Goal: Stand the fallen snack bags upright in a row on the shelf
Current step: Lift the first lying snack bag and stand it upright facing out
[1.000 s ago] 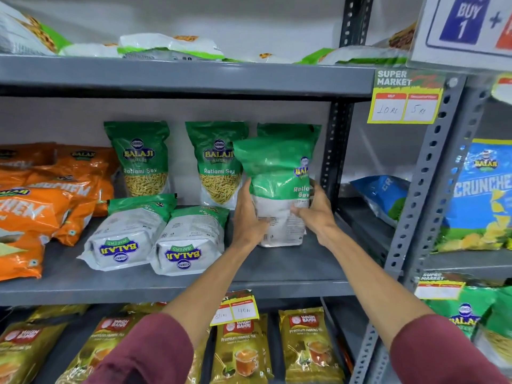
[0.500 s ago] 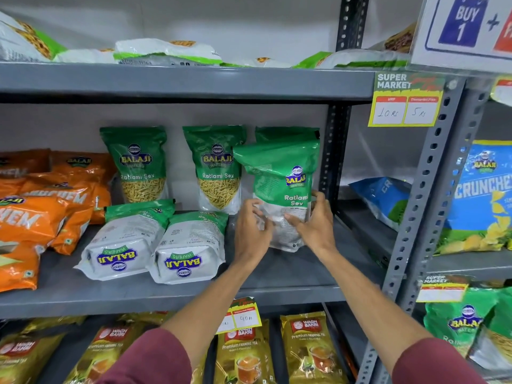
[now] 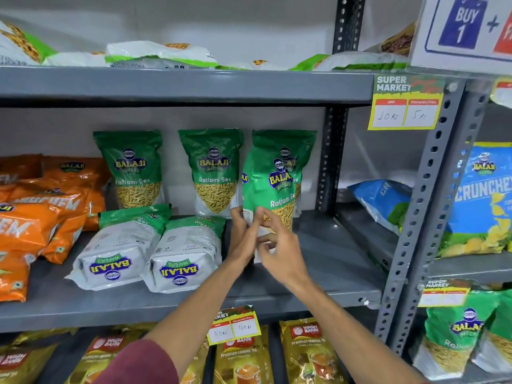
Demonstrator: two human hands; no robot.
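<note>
Both hands pinch the lower part of a green Ratlami Sev bag [image 3: 277, 187]: the left hand [image 3: 243, 239] on its left edge, the right hand [image 3: 279, 253] across its front, fingers closed on the film. It stands near the shelf's [image 3: 318, 273] right end, turned slightly, in front of another upright bag [image 3: 293, 145]. Setting it down looks nearly finished. Two fallen bags [image 3: 119, 245] [image 3: 185, 253] lie flat toward the front edge; next, release gently, then reach left for the nearer one.
</note>
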